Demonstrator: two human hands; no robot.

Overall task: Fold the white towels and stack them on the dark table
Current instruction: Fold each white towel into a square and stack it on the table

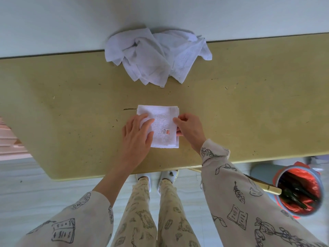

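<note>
folded towel [161, 128] | left hand [137, 138] flat on it, right hand [188, 130] pinching edge | yellowish table [249, 104], white wall [71, 18]

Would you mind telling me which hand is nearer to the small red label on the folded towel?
Right. The right hand pinches the folded towel's right edge, its fingers just beside the red label. The left hand lies flat on the towel's left part, slightly farther away.

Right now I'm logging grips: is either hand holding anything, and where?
The right hand pinches the folded towel at its right edge. The left hand rests flat on its left side.
</note>
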